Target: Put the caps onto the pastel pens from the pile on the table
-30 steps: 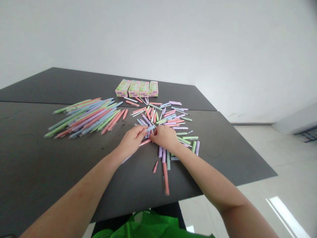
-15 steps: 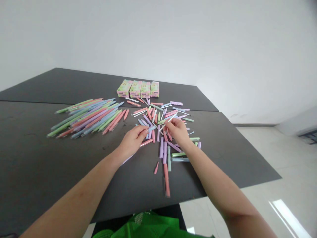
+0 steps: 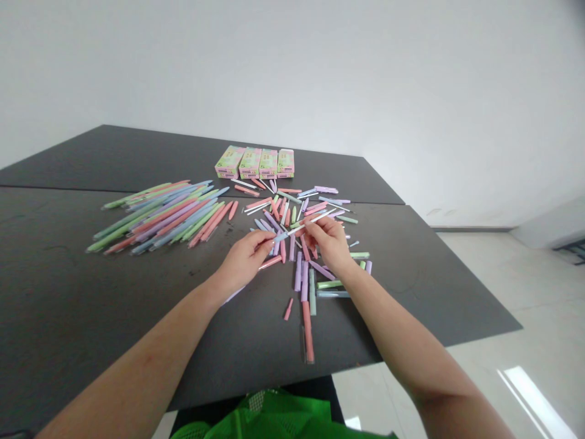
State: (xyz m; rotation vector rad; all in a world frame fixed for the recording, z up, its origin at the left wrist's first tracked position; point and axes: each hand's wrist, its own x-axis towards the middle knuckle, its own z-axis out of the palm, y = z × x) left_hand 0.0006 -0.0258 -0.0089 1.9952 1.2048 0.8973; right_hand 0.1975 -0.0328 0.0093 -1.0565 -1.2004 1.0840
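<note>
In the head view my left hand [image 3: 247,259] pinches a short light-blue pen part [image 3: 280,237], its free end pointing right. My right hand [image 3: 328,241] is closed on a thin white pen refill [image 3: 320,217], which slants up to the right. The refill's lower left end meets the end of the blue part, and I cannot tell how far it goes in. Beneath both hands lie scattered pen parts in pink, purple, blue and green, such as a purple barrel [image 3: 304,280] and a green one [image 3: 312,292].
To the left is a pile of long pastel pens [image 3: 169,213]. Several small pink-and-green boxes [image 3: 250,163] stand at the back. A red pen part with a clear end [image 3: 308,332] lies near the front edge of the dark table [image 3: 219,360], and a small pink piece [image 3: 288,309] lies beside it.
My right hand has turned the white refill and brought its tip to the blue part. The left hand has barely moved, still holding the blue part.
</note>
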